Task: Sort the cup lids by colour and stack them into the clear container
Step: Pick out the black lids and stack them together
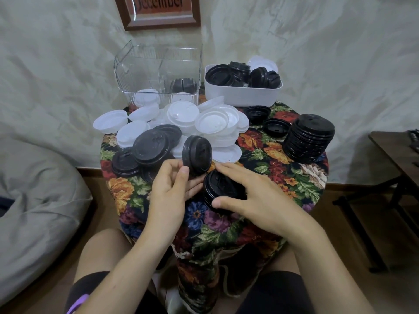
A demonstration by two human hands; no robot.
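My left hand (170, 189) pinches a black lid (197, 155) held on edge above the table. My right hand (254, 196) grips a short stack of black lids (221, 189) standing on the flowered tablecloth (267, 155), thumb at its near side. White lids (204, 123) lie in a loose heap at the middle. More black lids (147, 150) lie at the left. A tall stack of black lids (309, 137) stands at the right. The clear container (158, 73) at the back holds a few white lids on its left side and black lids on its right.
A white tub (240, 94) at the back right holds several black lids and a white one. Two single black lids (258, 113) lie in front of it. A grey cushion (34, 200) is at the left, a dark wooden table (399, 155) at the right.
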